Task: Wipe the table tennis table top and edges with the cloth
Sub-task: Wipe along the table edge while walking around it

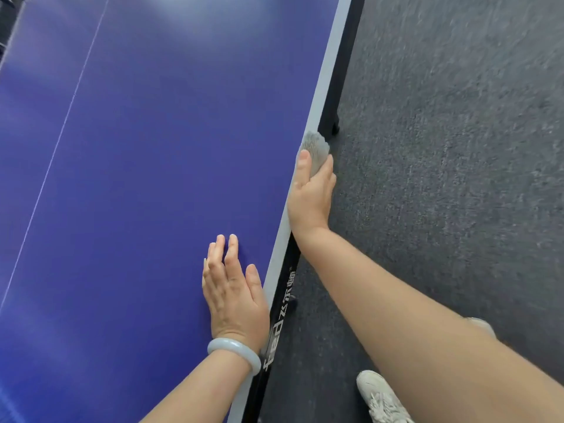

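The blue table tennis table (146, 166) fills the left and middle of the head view, with a pale grey border strip and a black side edge running diagonally from top right to bottom. My right hand (311, 193) grips a grey cloth (317, 148) against that side edge, thumb lying on the border strip and fingers wrapped over the side. Only the front of the cloth shows past my fingers. My left hand (233, 288) rests flat on the blue top near the edge, fingers straight, a pale bangle on its wrist.
Dark grey carpet (451, 148) covers the floor to the right of the table. A table leg with a caster (335, 126) stands under the edge beyond the cloth. My white shoe (381, 398) is on the carpet at the bottom. A thin white centre line crosses the top.
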Demonstrator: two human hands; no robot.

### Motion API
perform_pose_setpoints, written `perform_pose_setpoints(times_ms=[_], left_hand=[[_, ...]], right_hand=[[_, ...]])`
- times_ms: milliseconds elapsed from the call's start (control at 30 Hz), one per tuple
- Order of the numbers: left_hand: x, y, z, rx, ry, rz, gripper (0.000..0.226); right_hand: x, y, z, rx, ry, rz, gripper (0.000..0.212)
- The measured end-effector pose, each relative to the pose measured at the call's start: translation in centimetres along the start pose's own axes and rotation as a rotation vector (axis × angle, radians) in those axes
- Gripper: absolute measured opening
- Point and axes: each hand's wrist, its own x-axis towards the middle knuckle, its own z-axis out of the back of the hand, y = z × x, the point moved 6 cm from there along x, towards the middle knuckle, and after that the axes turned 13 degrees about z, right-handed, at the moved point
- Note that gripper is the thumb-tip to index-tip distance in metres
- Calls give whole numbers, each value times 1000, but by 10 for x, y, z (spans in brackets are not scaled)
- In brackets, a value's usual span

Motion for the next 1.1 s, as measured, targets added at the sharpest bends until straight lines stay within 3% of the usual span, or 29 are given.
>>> perform_pose_setpoints(times_ms=[133,233,400,567,700,967,1100], left_hand=[[0,0,0,8,10,13,60],[1,-1,1,11,14,22,53],[1,-2,1,15,26,33,59],[1,-4,2,24,46,28,62],[2,-5,2,51,60,6,59],[4,-7,2,68,77,-22,58],[18,-14,13,87,99,-78,47]], right_hand=[[-66,-11,3,-50,91,15,74],[-35,-8,6,-69,169,14,75],[54,25,4,-10,41,-20,71],[13,7,2,-8,-50,-26,72],[-42,-10,0,-70,-17,-44,70],[-10,-4,4,-106,52,-28,69],[-11,-6,4,-51,73,-34,68]])
